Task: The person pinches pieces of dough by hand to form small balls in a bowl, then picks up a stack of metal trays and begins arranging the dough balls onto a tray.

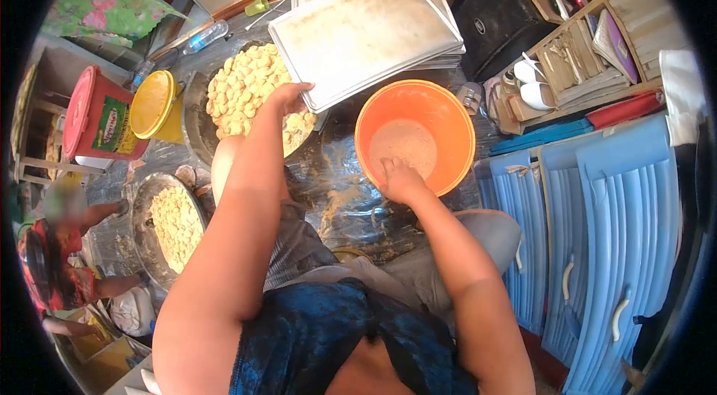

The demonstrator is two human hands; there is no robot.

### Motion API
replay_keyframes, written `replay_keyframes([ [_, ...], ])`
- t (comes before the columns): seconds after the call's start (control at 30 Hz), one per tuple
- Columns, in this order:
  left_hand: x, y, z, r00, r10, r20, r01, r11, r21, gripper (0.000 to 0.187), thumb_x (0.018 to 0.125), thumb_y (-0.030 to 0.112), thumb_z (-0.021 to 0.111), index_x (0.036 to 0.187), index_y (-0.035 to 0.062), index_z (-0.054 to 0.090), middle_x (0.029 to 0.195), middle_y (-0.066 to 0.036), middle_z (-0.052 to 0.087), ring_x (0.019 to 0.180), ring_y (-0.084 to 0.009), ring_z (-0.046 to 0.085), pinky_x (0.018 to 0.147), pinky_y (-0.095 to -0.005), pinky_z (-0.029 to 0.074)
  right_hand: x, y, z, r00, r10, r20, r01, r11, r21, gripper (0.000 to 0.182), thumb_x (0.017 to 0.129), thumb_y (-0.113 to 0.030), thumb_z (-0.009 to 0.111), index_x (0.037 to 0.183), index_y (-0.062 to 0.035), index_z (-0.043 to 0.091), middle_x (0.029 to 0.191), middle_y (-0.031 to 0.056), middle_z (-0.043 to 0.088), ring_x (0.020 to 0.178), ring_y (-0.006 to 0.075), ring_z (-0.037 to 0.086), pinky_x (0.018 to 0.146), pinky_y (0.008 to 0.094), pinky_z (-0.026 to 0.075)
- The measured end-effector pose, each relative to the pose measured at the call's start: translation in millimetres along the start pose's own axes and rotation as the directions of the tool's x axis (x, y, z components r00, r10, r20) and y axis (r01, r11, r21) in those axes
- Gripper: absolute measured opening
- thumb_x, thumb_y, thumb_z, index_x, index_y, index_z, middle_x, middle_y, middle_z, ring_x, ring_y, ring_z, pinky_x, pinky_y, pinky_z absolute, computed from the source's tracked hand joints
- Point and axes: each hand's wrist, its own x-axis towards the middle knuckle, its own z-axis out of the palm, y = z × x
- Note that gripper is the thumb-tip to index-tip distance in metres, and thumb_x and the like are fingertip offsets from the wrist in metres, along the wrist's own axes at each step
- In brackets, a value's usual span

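My left hand (290, 98) grips the near left corner of a worn, flat metal baking tray (362, 33), the top one of a stack. Just beneath that hand is a wide dark basin (196, 115) full of pale yellow dough pieces (243, 89). My right hand (403, 181) reaches over the near rim of an orange bucket (455, 130), fingers spread and pointing inward. Pale powder (407, 147) covers the bucket's bottom.
A second basin (142, 216) of dough pieces stands at left, near a red lidded bucket (89, 115) and yellow bucket (153, 104). Another person (60, 260) sits beyond. Blue ridged panels (620, 193), a wooden shelf (575, 66) and black speakers (493, 18) line the right.
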Motion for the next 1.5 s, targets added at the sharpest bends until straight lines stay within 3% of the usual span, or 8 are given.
replay_keyframes([
  [0.1,-38,-22,38,0.989,0.139,0.052,-0.114,0.937,-0.331,0.045,0.082,0.013,0.059,0.119,-0.0058,0.04,0.117,-0.017,0.047,0.102,-0.026,0.053,0.086,-0.0364,0.049,4,14,22,0.989,-0.031,0.145,0.016,0.994,0.107,0.05,0.077,-0.024,0.056,0.121,-0.0039,0.045,0.116,0.0213,0.052,0.107,0.0351,0.05,0.09,0.0424,0.04],
  [0.13,-60,-27,55,0.974,0.211,0.082,-0.155,0.887,-0.435,0.046,0.081,0.009,0.058,0.12,-0.0054,0.038,0.119,-0.016,0.046,0.105,-0.0261,0.051,0.087,-0.0367,0.049,6,19,27,0.945,-0.062,0.32,0.032,0.995,0.098,0.05,0.077,-0.023,0.055,0.122,-0.003,0.046,0.115,0.023,0.052,0.106,0.0362,0.051,0.09,0.0419,0.04],
  [0.37,-125,-83,138,0.919,0.322,0.226,-0.134,0.796,-0.59,0.039,0.08,-0.002,0.052,0.118,-0.0047,0.043,0.114,-0.015,0.052,0.103,-0.0274,0.055,0.085,-0.0422,0.049,-5,36,35,0.974,-0.073,0.214,0.027,0.977,0.21,0.047,0.077,-0.021,0.058,0.118,-0.0003,0.048,0.113,0.0244,0.053,0.102,0.0358,0.054,0.084,0.0405,0.044],
  [0.53,-124,-100,123,0.944,0.316,0.092,-0.208,0.79,-0.577,0.045,0.077,-0.005,0.053,0.12,-0.0017,0.04,0.113,-0.016,0.051,0.1,-0.0281,0.055,0.078,-0.0419,0.051,-8,58,20,0.951,0.295,-0.094,-0.075,0.514,0.855,0.04,0.079,-0.011,0.056,0.117,-0.0011,0.05,0.1,0.0117,0.06,0.09,0.0198,0.058,0.077,0.0296,0.046],
  [0.8,-97,-36,74,0.862,0.393,-0.321,-0.506,0.716,-0.481,0.048,0.08,-0.005,0.05,0.124,0.0007,0.03,0.114,-0.02,0.049,0.099,-0.032,0.054,0.079,-0.0439,0.05,-18,35,-8,0.953,0.144,-0.268,0.061,0.773,0.631,0.037,0.081,-0.014,0.058,0.114,0.002,0.051,0.093,0.0104,0.059,0.083,0.0177,0.056,0.074,0.0286,0.046],
  [1.0,12,24,25,0.659,0.479,-0.58,-0.626,0.776,-0.072,0.037,0.074,0.003,0.058,0.109,-0.006,0.053,0.094,-0.019,0.062,0.083,-0.0269,0.061,0.07,-0.0341,0.048,-11,32,-15,0.987,0.062,-0.149,0.037,0.81,0.586,0.04,0.08,-0.02,0.059,0.112,0.0019,0.052,0.101,0.0189,0.06,0.092,0.0268,0.06,0.08,0.0336,0.046],
  [1.33,62,75,7,0.672,0.524,-0.524,-0.726,0.605,-0.326,0.053,0.073,0.003,0.06,0.122,-0.0078,0.042,0.112,-0.022,0.054,0.101,-0.0294,0.054,0.085,-0.0365,0.044,-7,16,-55,0.987,-0.075,-0.142,0.134,0.869,0.476,0.039,0.08,-0.021,0.057,0.112,-0.0009,0.052,0.11,0.0207,0.055,0.101,0.0333,0.054,0.086,0.0382,0.043],
  [1.5,74,32,14,0.647,0.452,-0.614,-0.531,0.845,0.062,0.057,0.074,0.021,0.067,0.116,-0.0084,0.042,0.109,-0.023,0.052,0.096,-0.0299,0.053,0.078,-0.0374,0.044,-6,8,-57,0.981,-0.145,-0.132,0.183,0.919,0.35,0.04,0.079,-0.022,0.056,0.113,-0.0012,0.051,0.112,0.02,0.054,0.104,0.0339,0.051,0.089,0.0399,0.04],
])
